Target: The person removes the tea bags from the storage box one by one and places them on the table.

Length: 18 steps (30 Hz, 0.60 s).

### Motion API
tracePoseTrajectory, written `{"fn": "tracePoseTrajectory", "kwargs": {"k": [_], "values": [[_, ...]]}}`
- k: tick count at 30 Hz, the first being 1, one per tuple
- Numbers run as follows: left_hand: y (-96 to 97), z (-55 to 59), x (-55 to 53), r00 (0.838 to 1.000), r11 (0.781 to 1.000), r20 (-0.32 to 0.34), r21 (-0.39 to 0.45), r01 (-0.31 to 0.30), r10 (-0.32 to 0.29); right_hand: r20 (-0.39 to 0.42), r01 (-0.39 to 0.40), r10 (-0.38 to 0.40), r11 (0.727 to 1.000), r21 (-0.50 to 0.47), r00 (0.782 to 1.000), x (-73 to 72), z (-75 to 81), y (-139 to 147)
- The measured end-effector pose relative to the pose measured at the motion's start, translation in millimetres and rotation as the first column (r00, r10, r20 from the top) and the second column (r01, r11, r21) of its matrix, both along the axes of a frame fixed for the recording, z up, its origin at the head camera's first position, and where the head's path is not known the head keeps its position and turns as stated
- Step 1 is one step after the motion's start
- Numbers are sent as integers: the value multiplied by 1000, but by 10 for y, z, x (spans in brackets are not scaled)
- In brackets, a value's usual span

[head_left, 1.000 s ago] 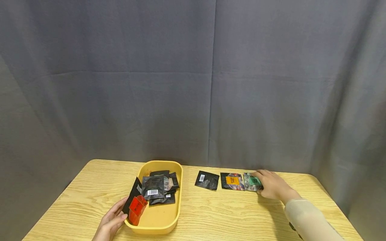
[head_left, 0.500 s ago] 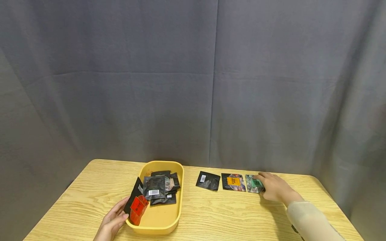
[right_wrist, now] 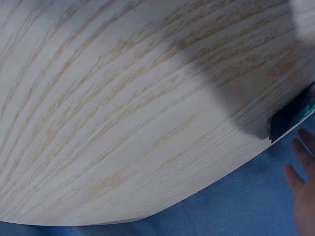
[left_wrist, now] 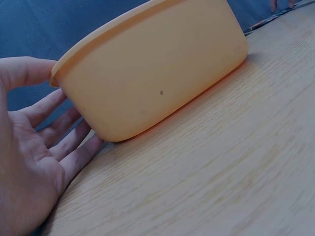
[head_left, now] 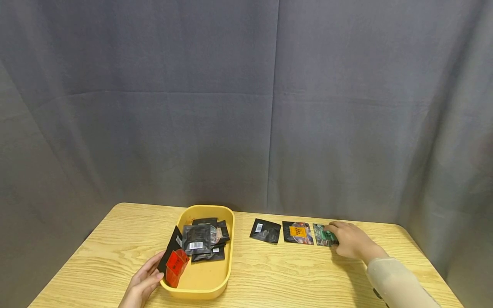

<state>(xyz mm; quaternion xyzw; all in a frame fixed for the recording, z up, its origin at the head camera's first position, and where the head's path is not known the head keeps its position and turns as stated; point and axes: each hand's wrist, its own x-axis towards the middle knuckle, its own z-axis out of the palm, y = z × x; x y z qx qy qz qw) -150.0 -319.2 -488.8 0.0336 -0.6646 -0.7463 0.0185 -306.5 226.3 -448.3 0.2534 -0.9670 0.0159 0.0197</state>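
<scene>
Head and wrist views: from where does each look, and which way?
Head: on the head, facing forward, down at table and curtain; left hand, right hand show.
Left wrist: on that wrist, facing yellow bin; left hand and apparently right fingertips show.
Right wrist: likewise, facing table and green packet; right hand partly shows.
Head and left wrist share yellow bin.

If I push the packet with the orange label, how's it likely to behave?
The orange-labelled packet would probably slide rather than roll or tip, since it lies flat on the table. It's likely light, as it looks small and thin. Picking it up might be fiddly, with little visible thickness to grab.
</scene>
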Motion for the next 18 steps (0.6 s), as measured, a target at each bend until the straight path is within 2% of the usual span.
{"fn": "tracePoseTrajectory", "kwargs": {"k": [4,9,13,18], "values": [[-8,-9,-4,1000,1000,1,-7,-2,2,-105,-34,36,999,16,994,-6,0,-28],[-7,2,-3,1000,1000,-9,-9,-11,11,-263,-74,79,997,27,962,6,2,-145],[-7,10,-1,1000,1000,-6,1,-9,9,-309,-106,109,994,26,945,31,-7,-294],[-3,13,8,1000,1000,-9,10,2,-2,-312,-146,145,989,21,939,89,0,-513]]}}
